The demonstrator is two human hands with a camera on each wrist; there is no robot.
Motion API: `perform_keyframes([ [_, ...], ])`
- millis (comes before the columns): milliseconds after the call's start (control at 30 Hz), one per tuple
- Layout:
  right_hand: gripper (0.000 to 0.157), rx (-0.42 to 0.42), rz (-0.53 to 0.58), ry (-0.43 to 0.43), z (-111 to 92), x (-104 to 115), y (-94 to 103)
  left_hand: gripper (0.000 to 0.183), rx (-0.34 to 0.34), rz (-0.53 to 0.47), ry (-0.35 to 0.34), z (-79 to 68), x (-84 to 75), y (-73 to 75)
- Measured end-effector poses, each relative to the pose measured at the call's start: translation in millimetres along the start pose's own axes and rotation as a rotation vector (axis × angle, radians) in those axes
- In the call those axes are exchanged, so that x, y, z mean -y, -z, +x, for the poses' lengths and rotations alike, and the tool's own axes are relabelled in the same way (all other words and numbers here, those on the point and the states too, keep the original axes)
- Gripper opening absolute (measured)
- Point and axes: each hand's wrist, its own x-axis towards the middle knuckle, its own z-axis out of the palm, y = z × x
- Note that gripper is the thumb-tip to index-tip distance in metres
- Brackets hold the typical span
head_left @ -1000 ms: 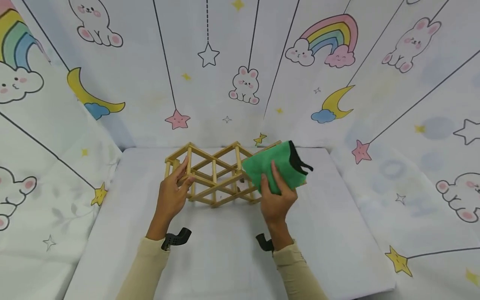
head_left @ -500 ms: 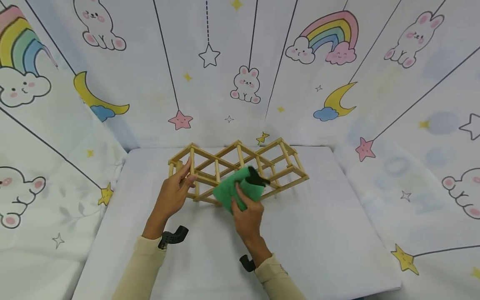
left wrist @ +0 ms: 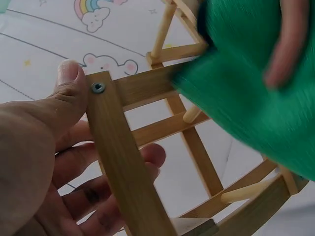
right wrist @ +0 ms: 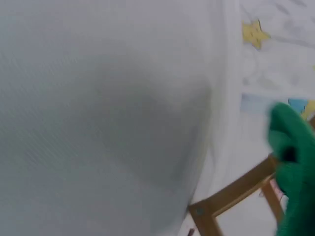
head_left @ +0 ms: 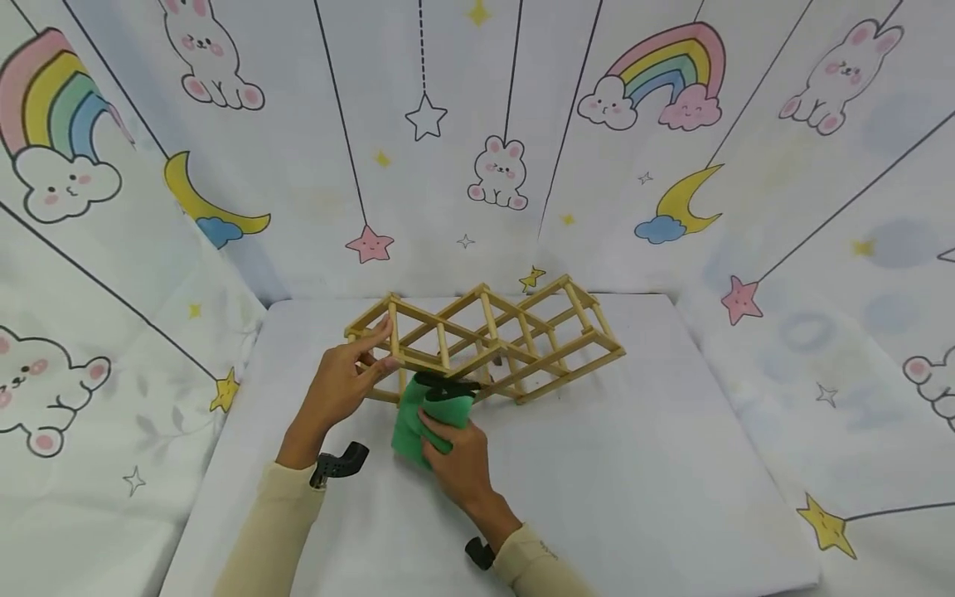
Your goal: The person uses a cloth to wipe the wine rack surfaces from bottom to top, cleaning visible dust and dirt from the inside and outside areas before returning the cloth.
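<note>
A wooden lattice rack (head_left: 488, 317) of slats and round dowels stands toward the back of the white table. My left hand (head_left: 336, 385) grips its left end; the left wrist view shows the thumb by a screwed joint of the slat (left wrist: 130, 162), fingers behind it. A folded green cloth (head_left: 412, 427) with a black edge is held in my right hand (head_left: 462, 464), just in front of the rack's lower left part. The cloth (left wrist: 246, 98) overlaps the slats in the left wrist view. Only a blurred edge of the cloth (right wrist: 298, 162) appears in the right wrist view.
The white tabletop (head_left: 634, 489) spreads in front and to the right of the rack. Behind and at both sides hangs a printed sheet (head_left: 448, 191) with bunnies, stars and rainbows. A black bracket (head_left: 343, 462) sticks out from the left wrist, another (head_left: 480, 553) from the right.
My right hand has carried the cloth leftward and down across the rack's front, from its right end to its lower left. The left hand keeps its grip on the left end.
</note>
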Motion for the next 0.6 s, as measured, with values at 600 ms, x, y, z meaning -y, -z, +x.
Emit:
perform_keyframes([
  [600, 0.044, -0.113, 0.107, 0.076, 29.5, 10.5, -8.2, 0.054, -0.045, 0.036, -0.027, 1.7, 7.1, 0.9],
])
